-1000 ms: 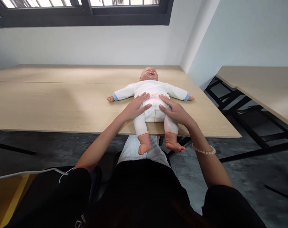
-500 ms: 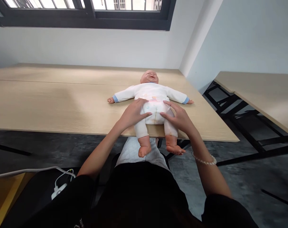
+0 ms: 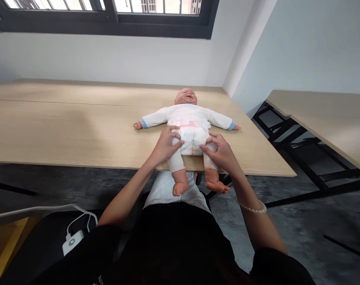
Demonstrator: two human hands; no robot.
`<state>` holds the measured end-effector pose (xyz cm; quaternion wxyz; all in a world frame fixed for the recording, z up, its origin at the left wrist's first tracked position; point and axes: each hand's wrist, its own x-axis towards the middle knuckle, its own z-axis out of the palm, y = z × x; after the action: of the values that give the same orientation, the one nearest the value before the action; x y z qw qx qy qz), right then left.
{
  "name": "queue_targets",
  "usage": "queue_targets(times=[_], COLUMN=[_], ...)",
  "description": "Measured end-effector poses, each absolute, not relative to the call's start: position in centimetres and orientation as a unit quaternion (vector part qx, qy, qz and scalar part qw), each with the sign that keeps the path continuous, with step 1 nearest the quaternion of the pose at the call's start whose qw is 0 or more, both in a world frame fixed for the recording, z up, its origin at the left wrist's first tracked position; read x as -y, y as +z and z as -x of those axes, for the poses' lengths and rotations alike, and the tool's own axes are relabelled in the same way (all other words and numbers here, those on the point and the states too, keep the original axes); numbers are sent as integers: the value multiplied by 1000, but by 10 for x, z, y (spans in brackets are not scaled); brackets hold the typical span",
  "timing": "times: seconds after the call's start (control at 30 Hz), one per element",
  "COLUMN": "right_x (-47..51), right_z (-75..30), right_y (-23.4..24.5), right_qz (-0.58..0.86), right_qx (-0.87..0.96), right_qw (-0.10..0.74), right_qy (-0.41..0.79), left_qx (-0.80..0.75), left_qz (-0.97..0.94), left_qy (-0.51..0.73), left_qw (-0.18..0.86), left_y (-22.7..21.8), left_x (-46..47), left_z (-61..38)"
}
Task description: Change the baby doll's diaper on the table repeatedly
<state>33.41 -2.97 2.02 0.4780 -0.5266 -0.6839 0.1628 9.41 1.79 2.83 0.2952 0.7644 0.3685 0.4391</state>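
Observation:
A baby doll in a white top with blue cuffs lies on its back, arms spread, legs hanging over the table's front edge. Around its hips is a white diaper with a pink waistband and a line down the front. My left hand is closed at the diaper's left leg edge, thumb on the front and fingers at the side. On the opposite leg edge, my right hand pinches with thumb and bent fingers. The fingertips are partly hidden against the diaper and the doll's thighs.
The doll lies on a light wooden table by a wall with a window. A second table with black folding legs stands to the right. At lower left, a white device with a cable rests on a black surface.
Both hands have slid from the front of the diaper outward to its leg edges, and their fingers have curled in. The top's hem and diaper sides show more. The doll stays in place.

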Motion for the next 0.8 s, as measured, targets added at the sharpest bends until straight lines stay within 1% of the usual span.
queue_targets(times=[0.2,0.43,0.57,0.8], right_x=[29,31,26,25], right_z=[-336,-336,-335,-329], right_y=[20,21,23,29], right_qz=[536,530,519,508], right_qx=[663,701,718,725], right_qw=[501,455,443,434], right_qy=[149,142,136,169], left_qx=[-373,-390,-404,-405], left_qz=[-756,-793,-784,-776], left_qy=[449,408,423,442], left_qw=[296,229,208,196], left_y=[35,26,20,20], left_x=[-13,0,4,8], left_z=[-88,-91,-95,-86])
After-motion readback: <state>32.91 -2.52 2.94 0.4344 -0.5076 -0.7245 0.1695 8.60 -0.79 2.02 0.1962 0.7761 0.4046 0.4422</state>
